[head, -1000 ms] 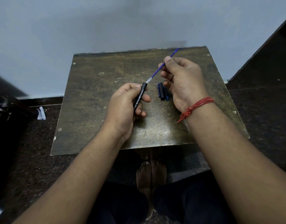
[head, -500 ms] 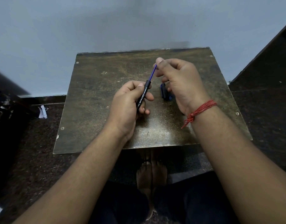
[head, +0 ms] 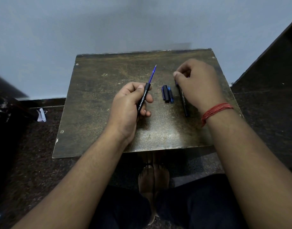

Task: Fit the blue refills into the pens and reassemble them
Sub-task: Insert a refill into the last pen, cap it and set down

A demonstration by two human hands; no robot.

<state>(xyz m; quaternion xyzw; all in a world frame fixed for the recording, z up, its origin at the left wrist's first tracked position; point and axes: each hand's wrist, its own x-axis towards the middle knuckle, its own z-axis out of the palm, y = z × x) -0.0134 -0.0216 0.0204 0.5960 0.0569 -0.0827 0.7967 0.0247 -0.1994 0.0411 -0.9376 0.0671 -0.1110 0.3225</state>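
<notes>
Fingers of the left hand (head: pixel 128 104) grip a black pen barrel (head: pixel 142 100), its blue refill (head: pixel 152 74) sticking out toward the far side. Right of it, two caps (head: pixel 167 94) lie together on the worktop (head: pixel 95 103). Farther right, the right hand (head: pixel 197 83) pinches the far end of a second pen (head: pixel 183 101) lying flat.

Black pen barrel (head: pixel 142 99), held in left hand (head: pixel 127 106): white print along its length reads "OCTANE Gel"; a smaller word ahead of it is too small to read. Second black pen (head: pixel 184 104), lying on table (head: pixel 95 100) beside right hand (head: pixel 197 83): similar white print, too blurred to read.
</notes>
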